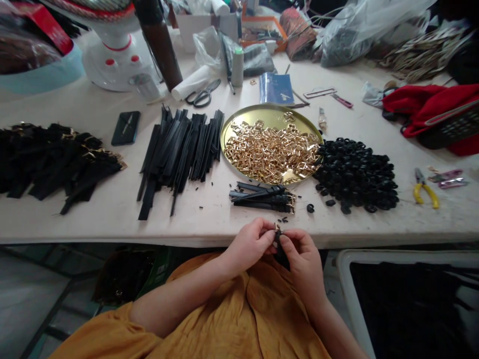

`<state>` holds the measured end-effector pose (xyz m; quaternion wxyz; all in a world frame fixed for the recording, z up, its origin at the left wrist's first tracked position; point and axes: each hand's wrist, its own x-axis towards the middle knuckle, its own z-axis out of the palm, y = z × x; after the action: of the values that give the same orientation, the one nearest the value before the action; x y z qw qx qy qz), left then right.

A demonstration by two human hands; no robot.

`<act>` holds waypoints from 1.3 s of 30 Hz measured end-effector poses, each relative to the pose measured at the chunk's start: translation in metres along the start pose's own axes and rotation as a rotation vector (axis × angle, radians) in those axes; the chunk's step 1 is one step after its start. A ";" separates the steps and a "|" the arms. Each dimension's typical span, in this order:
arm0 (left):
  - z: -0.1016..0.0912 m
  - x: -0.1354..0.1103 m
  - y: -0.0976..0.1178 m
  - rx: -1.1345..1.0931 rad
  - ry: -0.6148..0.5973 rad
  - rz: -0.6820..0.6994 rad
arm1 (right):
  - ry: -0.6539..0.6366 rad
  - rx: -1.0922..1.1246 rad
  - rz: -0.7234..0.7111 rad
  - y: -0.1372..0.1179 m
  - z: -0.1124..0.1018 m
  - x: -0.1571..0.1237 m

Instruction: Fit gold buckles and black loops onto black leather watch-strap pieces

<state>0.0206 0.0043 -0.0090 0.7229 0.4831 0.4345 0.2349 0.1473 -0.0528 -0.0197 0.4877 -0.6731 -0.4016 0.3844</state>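
Observation:
At the table's front edge, my left hand (256,242) and my right hand (304,252) are closed together on a black strap (280,253) with a gold buckle at its top. Fingertips cover most of the strap, and its lower end hangs toward my lap. Just beyond my hands lies a small stack of black straps with gold buckles (262,198). Behind that stack, a round gold tray (234,119) bears a heap of gold buckles (273,149). Small black loops (357,172) are piled right of the tray, and long black strips (179,149) lie to its left.
More buckled black straps (48,159) are heaped at far left. Yellow-handled pliers (425,189) lie at right, scissors (203,94) and a blue booklet (277,89) farther back. A white bin (344,279) holding black material stands below the table at right.

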 end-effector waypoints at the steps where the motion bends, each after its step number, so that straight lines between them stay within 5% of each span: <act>1: 0.000 0.001 -0.001 -0.001 0.004 0.011 | -0.040 0.087 0.095 0.001 -0.001 0.002; 6: -0.002 0.000 0.002 0.017 -0.089 -0.019 | -0.356 0.431 0.401 0.000 -0.012 0.008; 13: -0.002 -0.009 0.016 0.109 -0.169 0.017 | -0.519 0.573 0.480 -0.002 -0.018 0.001; 19: 0.002 -0.013 0.012 0.034 -0.177 -0.047 | -0.423 0.652 0.489 -0.005 -0.010 -0.009; 23: 0.002 -0.020 0.012 0.227 -0.145 -0.014 | -0.335 0.629 0.459 -0.005 -0.008 -0.015; 31: -0.001 -0.034 0.013 0.341 -0.261 0.067 | 0.157 0.046 0.065 -0.004 -0.007 -0.022; 39: -0.011 -0.027 0.011 0.562 -0.228 0.077 | -0.334 0.196 0.346 0.000 -0.017 -0.014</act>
<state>-0.0017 -0.0067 0.0098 0.5957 0.7035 0.3798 0.0771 0.1572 -0.0719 -0.0137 0.4047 -0.6085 -0.3164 0.6049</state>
